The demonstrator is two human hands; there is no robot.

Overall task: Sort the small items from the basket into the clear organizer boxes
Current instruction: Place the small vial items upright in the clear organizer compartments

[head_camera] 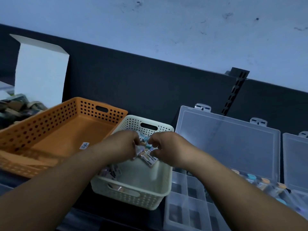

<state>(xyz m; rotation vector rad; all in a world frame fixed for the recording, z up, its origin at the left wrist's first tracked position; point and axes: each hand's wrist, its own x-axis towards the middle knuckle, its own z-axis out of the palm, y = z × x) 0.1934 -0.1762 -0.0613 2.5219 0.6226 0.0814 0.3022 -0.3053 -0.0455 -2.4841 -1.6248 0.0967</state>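
Note:
A cream perforated basket (133, 194) stands in the middle and holds small labelled packets. Both hands are over it. My left hand (123, 147) grips a bunch of small packets (141, 147) with curled fingers. My right hand (165, 145) pinches a labelled packet (150, 159) from the same bunch between thumb and fingers. More small items (110, 170) lie in the basket's left corner. To the right, a clear organizer box (186, 205) lies open with its lid (228, 144) raised; several compartments on its right side hold small coloured items (265, 182).
An orange perforated basket (55, 130) with a sticker on its floor sits to the left. Behind it stand a white carton (40, 72) and a dark cluttered pile (15, 107). A second clear box (296, 160) is at the right edge. A dark panel runs along the back.

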